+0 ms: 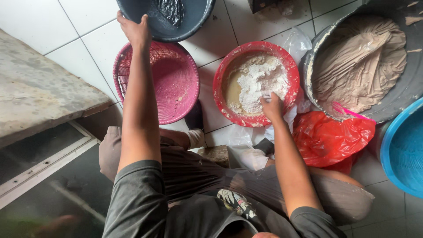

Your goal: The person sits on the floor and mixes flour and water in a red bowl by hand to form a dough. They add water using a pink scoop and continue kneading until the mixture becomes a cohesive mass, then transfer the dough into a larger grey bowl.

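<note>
1. Flour [260, 81] sits heaped in the red bowl [288, 66] on the tiled floor [88, 39], just ahead of the knees, with yellowish liquid pooled at its left side.
2. Right hand [272, 107] rests on the bowl's near rim, fingers curled into the flour; whether it pinches any I cannot tell.
3. Working it well likely means folding dry flour toward the liquid while steadying the rim.
4. Red plastic bag [330, 136] lies crumpled just right of the bowl.
5. Pink woven basket [172, 83], left, holds only crumbs.
6. Large grey tub [410, 79] holds beige dough; a blue basket [403, 150] sits beside it.
7. Farthest, left hand [134, 30] grips the dark basin [194, 20] by its rim.
</note>
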A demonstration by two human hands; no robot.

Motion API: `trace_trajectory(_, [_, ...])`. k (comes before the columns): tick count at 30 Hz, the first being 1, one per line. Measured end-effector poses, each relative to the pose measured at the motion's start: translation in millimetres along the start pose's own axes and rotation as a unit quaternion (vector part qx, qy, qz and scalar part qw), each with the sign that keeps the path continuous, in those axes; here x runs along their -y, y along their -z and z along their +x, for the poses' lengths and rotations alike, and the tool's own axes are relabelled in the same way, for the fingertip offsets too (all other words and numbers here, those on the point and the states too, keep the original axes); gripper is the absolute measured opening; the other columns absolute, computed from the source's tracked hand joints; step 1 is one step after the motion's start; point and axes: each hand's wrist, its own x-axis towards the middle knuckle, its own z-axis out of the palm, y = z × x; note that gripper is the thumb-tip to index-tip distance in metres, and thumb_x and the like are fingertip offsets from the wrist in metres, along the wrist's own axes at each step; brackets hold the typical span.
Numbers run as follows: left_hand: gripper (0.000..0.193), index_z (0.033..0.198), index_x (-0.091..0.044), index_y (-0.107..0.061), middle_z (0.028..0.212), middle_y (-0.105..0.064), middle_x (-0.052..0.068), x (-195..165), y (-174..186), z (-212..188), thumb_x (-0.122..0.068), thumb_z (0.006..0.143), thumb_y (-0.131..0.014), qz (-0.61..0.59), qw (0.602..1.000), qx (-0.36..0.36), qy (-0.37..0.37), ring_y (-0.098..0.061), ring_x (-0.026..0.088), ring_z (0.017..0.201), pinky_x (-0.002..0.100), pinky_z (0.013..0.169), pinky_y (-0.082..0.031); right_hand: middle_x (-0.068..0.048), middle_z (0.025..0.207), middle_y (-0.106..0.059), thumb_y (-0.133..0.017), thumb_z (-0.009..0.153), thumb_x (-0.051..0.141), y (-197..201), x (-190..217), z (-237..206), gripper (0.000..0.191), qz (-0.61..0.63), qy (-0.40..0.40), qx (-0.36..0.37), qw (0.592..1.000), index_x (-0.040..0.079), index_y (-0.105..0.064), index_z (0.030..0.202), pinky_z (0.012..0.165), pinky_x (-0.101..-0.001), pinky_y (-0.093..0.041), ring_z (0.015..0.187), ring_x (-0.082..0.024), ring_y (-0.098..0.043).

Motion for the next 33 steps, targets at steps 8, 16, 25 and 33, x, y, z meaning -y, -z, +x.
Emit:
trace_trajectory(8, [0.077, 0.149, 0.013, -0.016, 0.145, -0.037, 0.041, 38, -16, -1, 0.006, 0.086, -0.06, 0.018, 0.997, 0.012, -0.08, -0.046, 0.054, 0.136, 0.049, 0.119, -0.037, -0.024, 0.1, -0.072, -0.076, 0.09, 0.026, -16, -29, 5, 0.03, -0.101, -0.007, -0.033, 0.994, 0.0, -0.069, 0.104, 0.082, -0.0521, -0.052, 0.094, -0.044, -0.067])
trace_trajectory(16, [0.089, 0.148, 0.015, 0.0, 0.141, -0.036, 0.043, 52, -32, -56, 0.0, 0.087, -0.063, 0.03, 0.995, 0.034, 0.094, -0.05, 0.051, 0.13, 0.047, 0.112, -0.041, -0.027, 0.101, -0.07, -0.076, 0.088, 0.022, -39, -54, 11, 0.03, -0.112, 0.054, -0.074, 0.989, -0.003, -0.067, 0.102, 0.085, -0.0533, -0.051, 0.096, -0.047, -0.066])
trace_trajectory(25, [0.089, 0.163, -0.013, -0.016, 0.169, -0.021, 0.02, 7, -26, -114, -0.021, 0.092, -0.07, 0.202, 0.973, -0.007, -0.113, -0.019, 0.036, 0.156, 0.054, 0.128, -0.017, -0.024, 0.104, -0.073, -0.073, 0.089, 0.022, -27, -47, -1, 0.033, -0.032, 0.064, -0.051, 0.996, -0.001, -0.069, 0.112, 0.089, -0.0496, -0.054, 0.098, -0.042, -0.07])
trace_trajectory(33, [0.083, 0.127, -0.012, -0.073, 0.165, -0.024, 0.023, -39, -82, -84, -0.071, 0.103, -0.021, 0.313, 0.87, 0.357, -0.134, -0.018, 0.039, 0.153, 0.053, 0.125, -0.005, -0.028, 0.104, -0.069, -0.075, 0.089, 0.026, -10, -40, -8, 0.04, -0.059, 0.009, -0.012, 0.998, -0.004, -0.062, 0.113, 0.087, -0.0538, -0.051, 0.1, -0.047, -0.065])
